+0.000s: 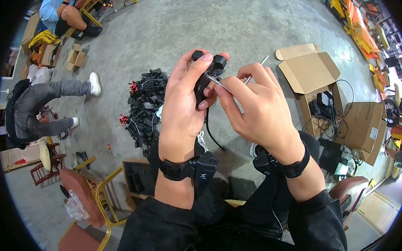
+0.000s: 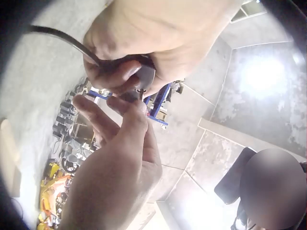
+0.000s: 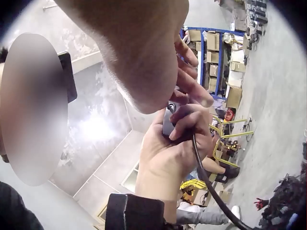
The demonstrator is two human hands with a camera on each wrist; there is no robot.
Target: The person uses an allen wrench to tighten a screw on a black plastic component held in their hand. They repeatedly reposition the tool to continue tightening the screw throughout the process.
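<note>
My left hand point(image 1: 180, 99) grips a black plastic device point(image 1: 201, 90) with rounded blocks at its far end. From it a black cable point(image 1: 210, 133) hangs toward the floor. A thin metal hex key point(image 1: 258, 68) is pinched in my right hand point(image 1: 264, 105), its bend hidden behind the fingers. One end of the key meets the device beside my left thumb. In the left wrist view, its metal tip enters a small opening in the device's grey-black end point(image 2: 146, 77). The right wrist view shows a round hole in that end point(image 3: 168, 125), close to my right fingers.
A pile of black parts with red-tipped wires point(image 1: 148, 110) lies on the floor at left. An open cardboard box point(image 1: 305, 109) with cables stands at right. Chairs point(image 1: 80, 193) are at lower left. A standing person point(image 1: 51, 94) and a seated person point(image 1: 66, 19) are farther left.
</note>
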